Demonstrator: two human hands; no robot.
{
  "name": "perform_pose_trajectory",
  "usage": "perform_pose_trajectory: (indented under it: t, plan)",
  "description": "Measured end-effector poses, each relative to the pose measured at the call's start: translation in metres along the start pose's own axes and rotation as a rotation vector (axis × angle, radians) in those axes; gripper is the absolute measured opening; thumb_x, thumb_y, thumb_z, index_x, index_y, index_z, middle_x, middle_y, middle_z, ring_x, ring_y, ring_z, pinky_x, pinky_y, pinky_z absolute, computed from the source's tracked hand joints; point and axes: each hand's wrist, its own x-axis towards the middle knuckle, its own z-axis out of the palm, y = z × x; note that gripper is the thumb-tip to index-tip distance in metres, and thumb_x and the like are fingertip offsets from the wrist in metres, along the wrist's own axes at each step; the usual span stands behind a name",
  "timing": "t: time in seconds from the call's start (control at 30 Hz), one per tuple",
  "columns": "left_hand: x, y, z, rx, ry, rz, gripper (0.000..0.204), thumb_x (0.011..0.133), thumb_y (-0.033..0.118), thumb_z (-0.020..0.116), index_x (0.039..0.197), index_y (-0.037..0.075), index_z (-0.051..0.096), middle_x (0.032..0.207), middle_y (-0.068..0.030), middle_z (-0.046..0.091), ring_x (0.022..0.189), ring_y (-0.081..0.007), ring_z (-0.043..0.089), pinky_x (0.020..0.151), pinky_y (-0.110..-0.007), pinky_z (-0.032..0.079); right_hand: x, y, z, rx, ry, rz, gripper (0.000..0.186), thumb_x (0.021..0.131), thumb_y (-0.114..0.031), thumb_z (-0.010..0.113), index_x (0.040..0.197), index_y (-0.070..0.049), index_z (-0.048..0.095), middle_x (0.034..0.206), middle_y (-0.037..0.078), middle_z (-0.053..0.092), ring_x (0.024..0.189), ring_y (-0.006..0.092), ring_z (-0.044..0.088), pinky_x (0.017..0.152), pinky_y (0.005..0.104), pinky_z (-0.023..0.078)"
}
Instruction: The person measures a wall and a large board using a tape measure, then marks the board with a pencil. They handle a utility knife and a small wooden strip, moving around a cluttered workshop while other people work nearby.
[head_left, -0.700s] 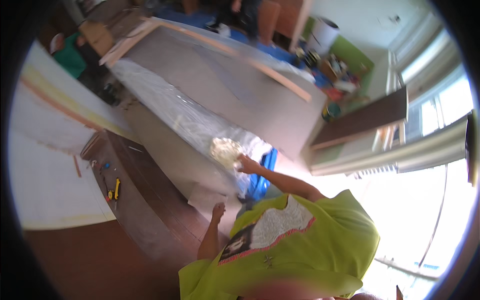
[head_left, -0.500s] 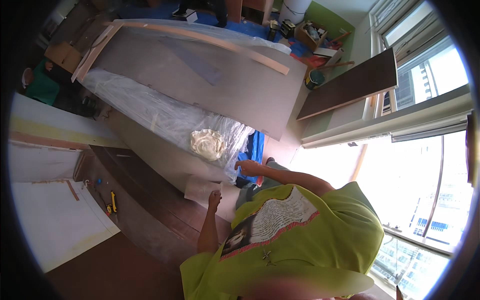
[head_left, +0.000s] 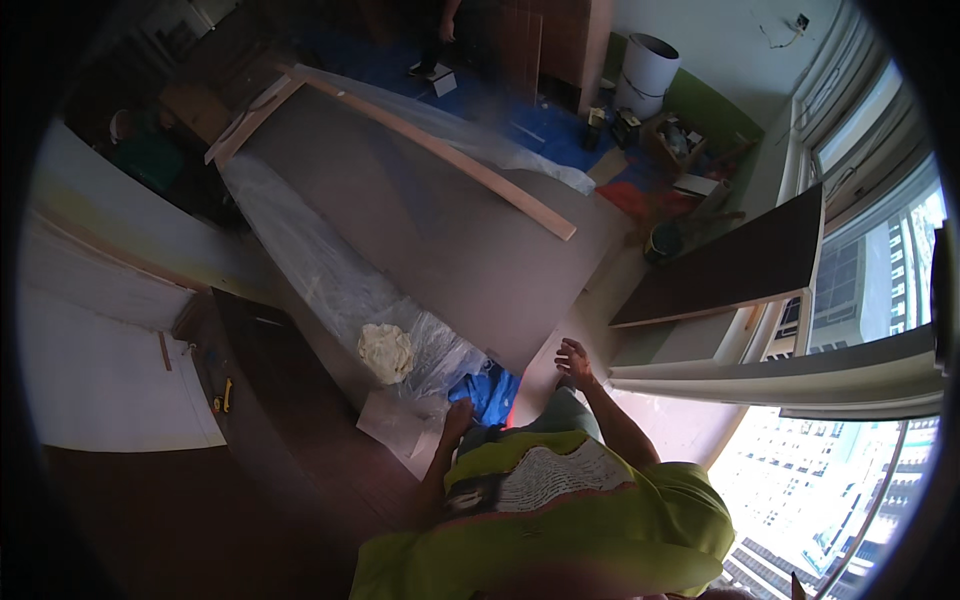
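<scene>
My left hand hangs low in front of me with curled fingers, beside a blue plastic sheet. I see nothing sticking out of it. Out to the right is my right hand, its fingers spread and nothing in them. It is nearest the front right corner of a large grey-brown board. Clear plastic film runs along the board's left side. On the film lies a crumpled cream-coloured bundle, left of my left hand.
A wooden strip crosses the board. A dark panel leans under the windows at right. A yellow tool lies on a brown surface at left. Farther off are a white bin, a box of odds and ends and two people.
My right hand has swung outward to the right, and its fingers have spread. My left hand is now beside the blue sheet. The whole view has shifted, showing more of the room's far side.
</scene>
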Motion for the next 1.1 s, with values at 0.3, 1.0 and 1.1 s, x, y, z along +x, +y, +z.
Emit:
perform_pose_trajectory:
  t: [0.3, 1.0, 1.1]
  plan:
    - [0.006, 0.090, 0.117, -0.510, 0.099, 0.004, 0.046, 0.096, 0.037, 0.052, 0.132, 0.011, 0.041, 0.117, -0.0095, 0.057, 0.104, -0.0222, 0.060, 0.084, -0.038, 0.050, 0.041, -0.092, -0.036, -0.154, -0.560, 0.021, 0.038, 0.093, -0.033, 0.058, 0.125, -0.012, 0.053, 0.100, 0.004, 0.064, 0.088, 0.0133, 0.060, 0.078, 0.0298, 0.048]
    - [0.069, 0.050, 0.149, -0.486, 0.389, 0.143, 0.032, 0.090, 0.018, 0.061, 0.115, -0.001, 0.056, 0.109, -0.0091, 0.060, 0.094, -0.0196, 0.056, 0.081, -0.034, 0.047, 0.044, -0.091, -0.145, -0.204, -0.214, 0.006, 0.029, 0.095, -0.018, 0.053, 0.120, -0.003, 0.054, 0.095, 0.010, 0.064, 0.076, 0.0135, 0.062, 0.061, 0.0237, 0.050]
    - [0.059, 0.061, 0.159, -0.609, 0.460, 0.118, 0.033, 0.093, 0.016, 0.056, 0.119, -0.004, 0.054, 0.115, -0.0112, 0.060, 0.101, -0.0208, 0.056, 0.091, -0.033, 0.044, 0.061, -0.102, -0.152, -0.131, -0.190, 0.001, 0.031, 0.092, -0.021, 0.057, 0.119, -0.006, 0.057, 0.095, 0.007, 0.065, 0.079, 0.0142, 0.062, 0.067, 0.0257, 0.050]
